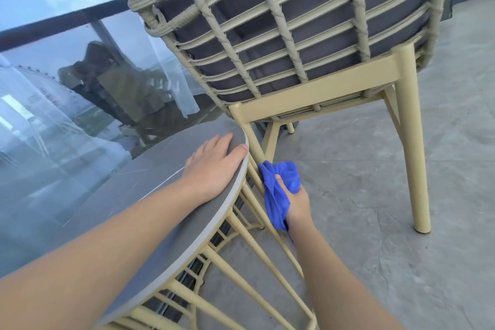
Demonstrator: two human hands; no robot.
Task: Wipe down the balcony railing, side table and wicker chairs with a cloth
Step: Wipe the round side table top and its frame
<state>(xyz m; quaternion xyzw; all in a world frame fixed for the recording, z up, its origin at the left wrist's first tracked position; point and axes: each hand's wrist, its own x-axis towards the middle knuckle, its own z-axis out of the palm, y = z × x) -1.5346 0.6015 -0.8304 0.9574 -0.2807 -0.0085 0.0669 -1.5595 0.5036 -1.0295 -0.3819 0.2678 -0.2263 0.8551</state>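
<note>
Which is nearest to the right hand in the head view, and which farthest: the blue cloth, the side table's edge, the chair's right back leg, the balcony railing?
From the right hand:
1. Blue cloth, gripped in it.
2. Side table edge, just to its left, under the left hand.
3. Chair's right back leg, off to the right.
4. Balcony railing, far upper left.

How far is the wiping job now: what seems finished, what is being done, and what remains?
Nothing can be confirmed as finished; no surface shows clear wiping marks. In hand: the right hand grips the blue cloth against a leg under the side table, while the left hand rests flat on its top. The wicker chair and balcony railing are not being touched now, so they may remain.
</note>
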